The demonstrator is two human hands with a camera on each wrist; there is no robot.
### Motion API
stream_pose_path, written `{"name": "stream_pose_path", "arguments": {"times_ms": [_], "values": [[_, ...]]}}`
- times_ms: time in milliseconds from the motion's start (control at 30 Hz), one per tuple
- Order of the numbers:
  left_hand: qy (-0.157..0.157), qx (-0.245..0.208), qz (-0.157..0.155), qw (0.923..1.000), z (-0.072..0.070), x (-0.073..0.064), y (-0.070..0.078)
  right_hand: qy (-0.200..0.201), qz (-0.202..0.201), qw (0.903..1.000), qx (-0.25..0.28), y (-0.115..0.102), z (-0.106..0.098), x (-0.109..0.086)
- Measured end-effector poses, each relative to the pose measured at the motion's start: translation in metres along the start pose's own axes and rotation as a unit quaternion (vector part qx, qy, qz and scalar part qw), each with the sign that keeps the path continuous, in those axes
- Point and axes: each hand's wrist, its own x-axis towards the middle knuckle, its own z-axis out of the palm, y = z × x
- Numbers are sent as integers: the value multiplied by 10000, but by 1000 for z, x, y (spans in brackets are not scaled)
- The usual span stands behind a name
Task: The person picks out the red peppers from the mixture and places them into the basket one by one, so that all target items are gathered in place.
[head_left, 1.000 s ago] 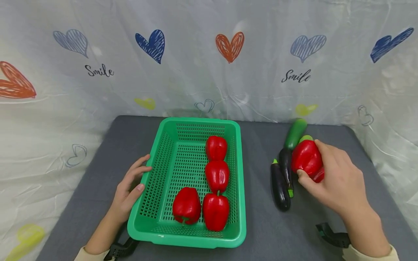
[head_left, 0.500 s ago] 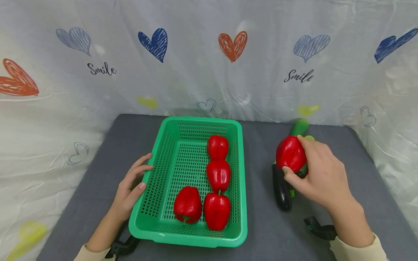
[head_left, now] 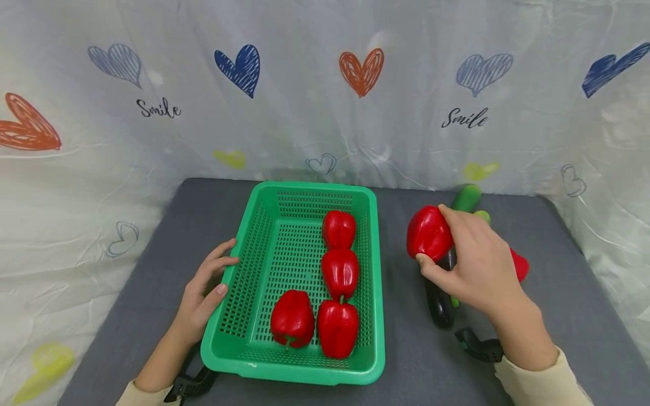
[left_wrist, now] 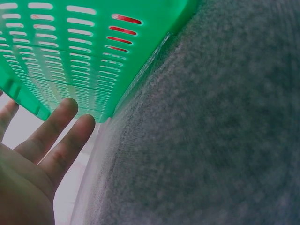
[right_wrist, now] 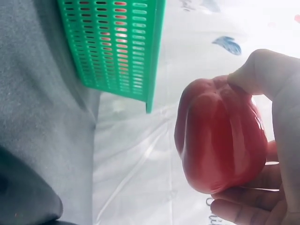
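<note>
Thumb and fingers of my right hand (head_left: 472, 259) grip a red bell pepper (head_left: 429, 232). In the right wrist view the bell pepper (right_wrist: 220, 136) is lifted, with the thumb at its end and the fingers beneath. My left hand (head_left: 200, 293) lies along the left rim of a green plastic basket (head_left: 379, 316), its fingertips on the rim. The left wrist view shows its fingers (left_wrist: 65, 145) fairly straight beside the perforated wall. Inside the basket several red bell peppers (head_left: 339, 273) sit, most of them lined up on the right side.
Below the right hand lie an eggplant (head_left: 439, 301) and, partly hidden, another dark one. A green cucumber-like vegetable (head_left: 467, 197) points toward the back. Another red vegetable (head_left: 519, 265) peeks out right of the hand. A printed white curtain (head_left: 304, 113) hangs behind the grey table (head_left: 406, 361).
My right hand has carried the bell pepper leftward, from the vegetable pile toward the basket, uncovering a red vegetable behind it. The left hand stays at the basket rim.
</note>
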Motion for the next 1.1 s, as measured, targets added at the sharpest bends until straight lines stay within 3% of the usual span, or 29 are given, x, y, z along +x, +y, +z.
{"name": "stream_pose_path", "arguments": {"times_ms": [1100], "values": [[-8,-37,120,9999,1,-1,-2,-127,-997,9896,1027,-28,22,33]]}}
